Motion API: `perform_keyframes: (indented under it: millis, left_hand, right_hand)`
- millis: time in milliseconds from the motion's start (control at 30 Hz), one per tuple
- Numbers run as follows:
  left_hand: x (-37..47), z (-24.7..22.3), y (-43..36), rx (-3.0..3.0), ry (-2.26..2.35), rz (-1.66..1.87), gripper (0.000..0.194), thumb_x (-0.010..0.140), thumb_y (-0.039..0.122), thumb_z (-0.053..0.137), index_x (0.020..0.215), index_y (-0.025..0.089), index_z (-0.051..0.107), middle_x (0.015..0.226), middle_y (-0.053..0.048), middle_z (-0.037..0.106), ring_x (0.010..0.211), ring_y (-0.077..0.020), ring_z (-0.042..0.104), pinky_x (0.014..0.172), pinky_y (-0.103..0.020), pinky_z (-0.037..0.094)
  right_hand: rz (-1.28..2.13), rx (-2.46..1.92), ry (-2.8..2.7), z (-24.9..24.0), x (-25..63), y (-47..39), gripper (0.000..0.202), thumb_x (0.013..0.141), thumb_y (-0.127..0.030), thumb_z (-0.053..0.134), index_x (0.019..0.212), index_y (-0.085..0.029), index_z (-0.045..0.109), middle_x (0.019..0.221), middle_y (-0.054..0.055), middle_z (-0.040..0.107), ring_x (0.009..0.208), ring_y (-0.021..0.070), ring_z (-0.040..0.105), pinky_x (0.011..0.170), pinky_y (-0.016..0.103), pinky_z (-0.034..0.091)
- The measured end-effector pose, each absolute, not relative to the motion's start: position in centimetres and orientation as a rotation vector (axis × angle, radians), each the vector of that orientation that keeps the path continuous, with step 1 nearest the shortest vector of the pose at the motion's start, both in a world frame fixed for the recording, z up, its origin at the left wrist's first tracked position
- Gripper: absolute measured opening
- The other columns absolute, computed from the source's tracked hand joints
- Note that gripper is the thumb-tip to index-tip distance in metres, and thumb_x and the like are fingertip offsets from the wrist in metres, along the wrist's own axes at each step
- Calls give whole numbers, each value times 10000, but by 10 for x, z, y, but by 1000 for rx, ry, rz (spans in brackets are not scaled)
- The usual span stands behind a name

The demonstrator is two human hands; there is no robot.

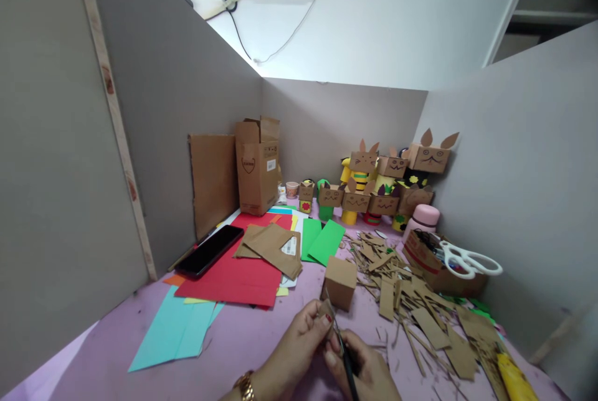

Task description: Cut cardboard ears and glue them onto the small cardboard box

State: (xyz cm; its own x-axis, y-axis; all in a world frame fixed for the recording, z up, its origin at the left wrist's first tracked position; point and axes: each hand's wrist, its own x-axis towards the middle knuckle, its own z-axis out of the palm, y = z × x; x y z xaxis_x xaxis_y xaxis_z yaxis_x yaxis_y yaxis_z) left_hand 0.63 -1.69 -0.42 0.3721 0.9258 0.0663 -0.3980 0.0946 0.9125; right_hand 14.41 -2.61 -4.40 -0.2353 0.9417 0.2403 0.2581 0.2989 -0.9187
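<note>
My left hand [303, 332], with a gold watch band at the wrist, pinches a small brown cardboard piece [326, 310] between thumb and fingers. Black-handled scissors [344, 354] are gripped in my right hand [362, 363], their narrow blades pointing up against that piece. The fingers partly cover the handles. Just beyond both hands, a small closed cardboard box [340, 279] rests on the purple table [252, 345].
Cardboard scraps [415, 301] spread over the right side. Paper sheets [233, 273] and a black phone [211, 251] lie left. Cardboard animal figures [357, 202] stand at the back. White scissors [469, 261] stick out of a box [434, 273]; grey partitions [346, 127] enclose the table.
</note>
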Motion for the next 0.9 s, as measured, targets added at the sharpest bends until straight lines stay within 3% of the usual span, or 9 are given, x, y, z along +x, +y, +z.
perform_keyframes:
  millis: [733, 900]
  left_hand:
    - [7, -5, -20, 994, 589, 1048, 270, 808, 411, 605, 743, 181, 478, 621, 23, 544, 525, -84, 459, 513, -196, 333]
    - [6, -5, -20, 1014, 595, 1033, 253, 821, 387, 598, 752, 170, 487, 617, 26, 538, 514, -72, 436, 527, -196, 333]
  right_hand:
    - [919, -1170, -1733, -50, 149, -22, 387, 712, -573, 606, 686, -191, 547, 547, -61, 396, 499, 118, 329, 482, 221, 312]
    - [907, -1156, -1721, -53, 149, -22, 390, 710, -575, 611, 692, -190, 550, 557, -51, 455, 493, 115, 373, 482, 212, 343]
